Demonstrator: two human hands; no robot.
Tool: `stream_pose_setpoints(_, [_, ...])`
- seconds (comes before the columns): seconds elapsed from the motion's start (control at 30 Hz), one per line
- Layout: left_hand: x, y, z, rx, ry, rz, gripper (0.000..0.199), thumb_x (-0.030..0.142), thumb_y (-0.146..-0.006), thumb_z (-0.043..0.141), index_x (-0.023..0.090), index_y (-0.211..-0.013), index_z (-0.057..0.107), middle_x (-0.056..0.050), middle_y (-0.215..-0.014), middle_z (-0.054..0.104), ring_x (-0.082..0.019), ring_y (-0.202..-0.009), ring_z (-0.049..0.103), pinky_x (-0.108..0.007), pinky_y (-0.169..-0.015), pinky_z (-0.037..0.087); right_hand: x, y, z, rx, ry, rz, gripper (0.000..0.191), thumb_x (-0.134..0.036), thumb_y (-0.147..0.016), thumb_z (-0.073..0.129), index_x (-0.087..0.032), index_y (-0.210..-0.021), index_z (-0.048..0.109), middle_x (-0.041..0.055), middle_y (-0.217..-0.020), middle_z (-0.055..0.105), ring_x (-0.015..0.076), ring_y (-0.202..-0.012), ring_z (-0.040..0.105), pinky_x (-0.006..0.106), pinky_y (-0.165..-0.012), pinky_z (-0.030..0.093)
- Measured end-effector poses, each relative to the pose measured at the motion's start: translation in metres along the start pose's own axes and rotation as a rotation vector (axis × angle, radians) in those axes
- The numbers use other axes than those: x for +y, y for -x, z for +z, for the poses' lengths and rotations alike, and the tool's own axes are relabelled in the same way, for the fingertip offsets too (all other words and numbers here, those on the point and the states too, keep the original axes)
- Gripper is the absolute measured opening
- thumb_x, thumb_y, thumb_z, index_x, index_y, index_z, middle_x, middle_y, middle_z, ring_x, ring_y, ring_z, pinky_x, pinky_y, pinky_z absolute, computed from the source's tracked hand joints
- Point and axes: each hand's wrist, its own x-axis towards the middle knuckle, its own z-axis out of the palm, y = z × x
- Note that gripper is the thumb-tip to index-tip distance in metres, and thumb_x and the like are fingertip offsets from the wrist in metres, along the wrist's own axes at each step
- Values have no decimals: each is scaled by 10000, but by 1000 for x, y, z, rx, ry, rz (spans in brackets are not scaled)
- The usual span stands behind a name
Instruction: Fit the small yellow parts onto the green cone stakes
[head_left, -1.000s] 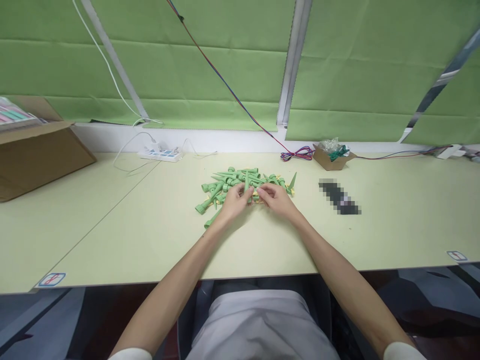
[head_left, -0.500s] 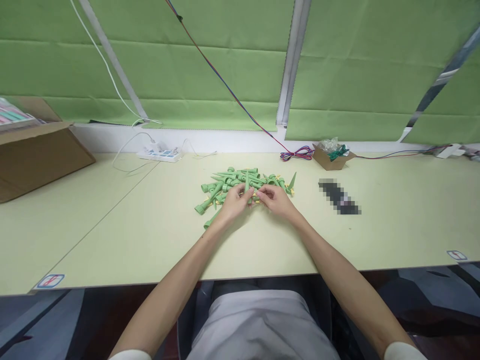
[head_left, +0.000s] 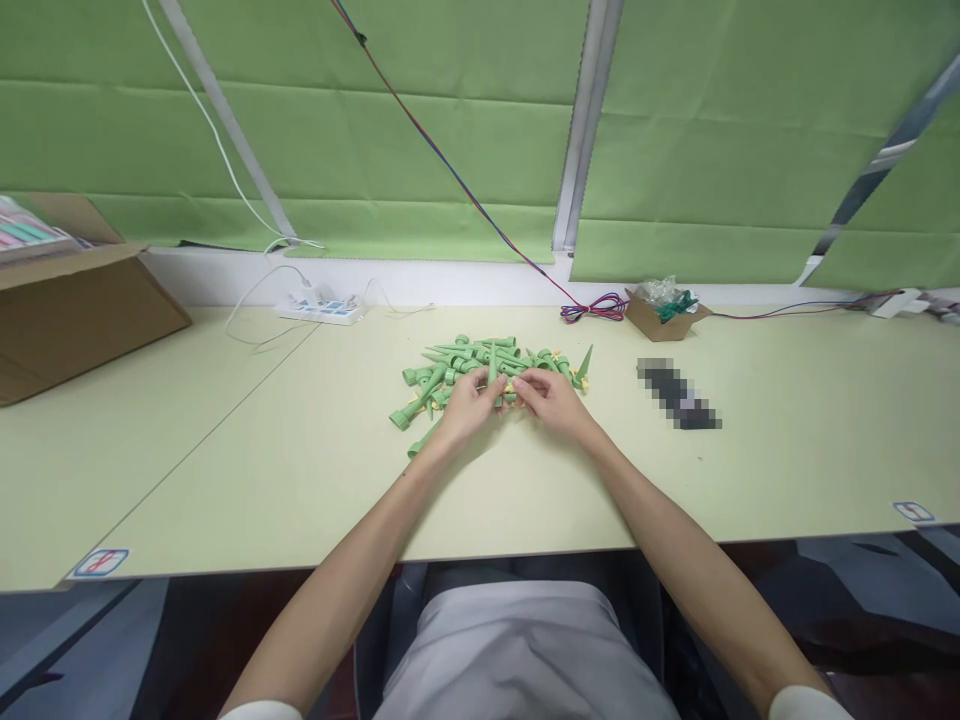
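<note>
My left hand (head_left: 471, 405) is closed round a green plastic plant watering spike (head_left: 493, 362), its pointed end upward. Close beside it, my right hand (head_left: 553, 398) has thumb and forefinger pinched together near the lower part of that spike. A bit of yellow shows between the hands; whether the right fingers grip it is too small to tell. Just beyond both hands lies a loose pile of similar green spikes (head_left: 418, 402), with small yellow pieces (head_left: 585, 384) among them. My left hand and forearm partly cover the nearest spikes.
A cardboard box (head_left: 82, 310) stands at the left on the pale table (head_left: 262, 480). Along the back are a power strip (head_left: 322, 308), a coiled red-and-blue cable (head_left: 594, 307) and a small open carton (head_left: 667, 318). A blurred-out dark object (head_left: 675, 393) lies to the right.
The upright spike in my left hand leans very slightly further left. Both hands otherwise keep their place, and the pile is unchanged.
</note>
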Motion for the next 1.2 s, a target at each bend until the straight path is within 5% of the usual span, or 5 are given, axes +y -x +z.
stream_pose_setpoints(0.13, [-1,0,0,11,40,-15,416,567,-786,704,164,-791,602,-14,-682,589,-141,-589,549,-293,-577,478,3,-1,1,-12,-51,-5,346,-505,-812,696,-194,-954,646,56,-821,703,180,-667,622,292,-579,473])
stream_pose_setpoints(0.47, [2,3,1,-40,6,8,385,540,-813,683,168,-761,600,-24,-707,603,-149,-618,566,-292,-589,480,-5,1,0,-39,92,-64,522,-621,-913,515,-197,-609,519,-2,-570,534,126,-524,457,280,-545,373])
stream_pose_setpoints(0.73, [6,3,2,-34,1,-10,395,543,-782,711,157,-796,633,-36,-757,636,-145,-627,567,-290,-596,483,-2,0,1,-8,157,-25,601,-683,-933,446,-205,-578,525,2,-512,523,144,-503,463,289,-541,378])
stream_pose_setpoints(0.97, [0,0,-1,20,65,-61,415,557,-765,731,159,-808,618,-13,-679,592,-141,-591,551,-303,-596,494,2,-1,0,-3,-19,-21,350,-514,-824,685,-195,-962,650,57,-822,686,180,-665,614,310,-616,485])
stream_pose_setpoints(1.2, [-1,0,1,-11,38,-22,405,554,-791,705,160,-783,613,-18,-716,594,-139,-601,555,-289,-579,474,5,-2,2,-31,-79,-27,285,-454,-821,676,-187,-908,629,54,-822,691,190,-736,652,307,-643,507])
